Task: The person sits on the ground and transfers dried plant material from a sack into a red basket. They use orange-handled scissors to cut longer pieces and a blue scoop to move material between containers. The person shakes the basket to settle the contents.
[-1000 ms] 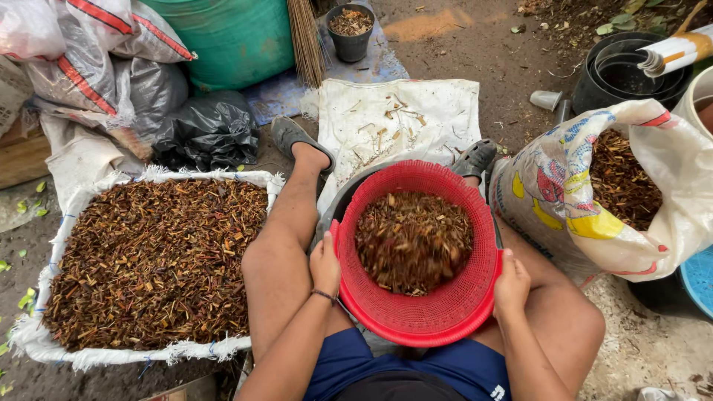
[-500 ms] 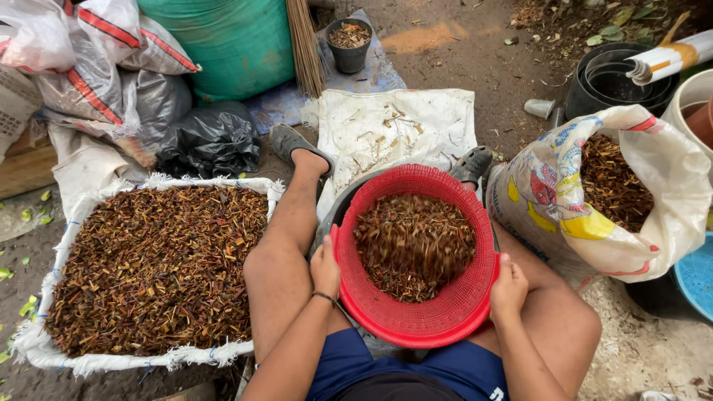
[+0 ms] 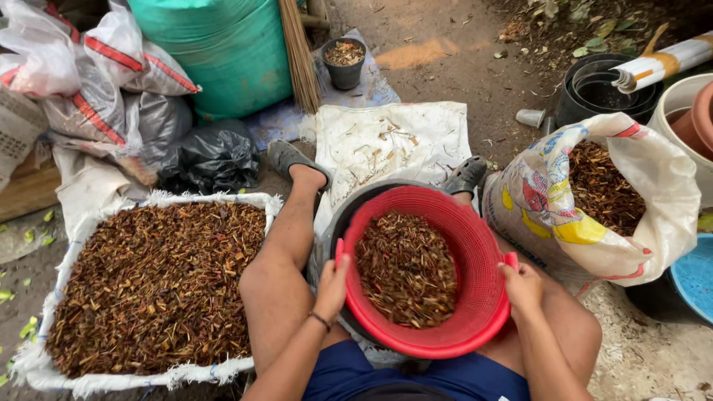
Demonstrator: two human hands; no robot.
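Observation:
A round red plastic sieve basket [image 3: 475, 238] sits between my knees, partly filled with brown dried plant bits [image 3: 405, 267]. My left hand [image 3: 331, 286] grips its left rim and my right hand [image 3: 522, 286] grips its right rim. The sieve is tipped toward me over a dark basin [image 3: 334, 230], of which only the left edge shows. I sit on the ground with both legs spread and sandals on my feet.
A white sack sheet [image 3: 52, 297] on the left holds a large heap of the same brown bits. An open printed sack [image 3: 624, 215] of bits stands at right. A white cloth [image 3: 416, 134] lies ahead, with a green bin [image 3: 223, 52], black pots [image 3: 594, 93] and bags around.
The sieve has tilted and shifted slightly in my hands, and the brown bits inside have slid toward its near left side. Both hands keep their hold on the rim.

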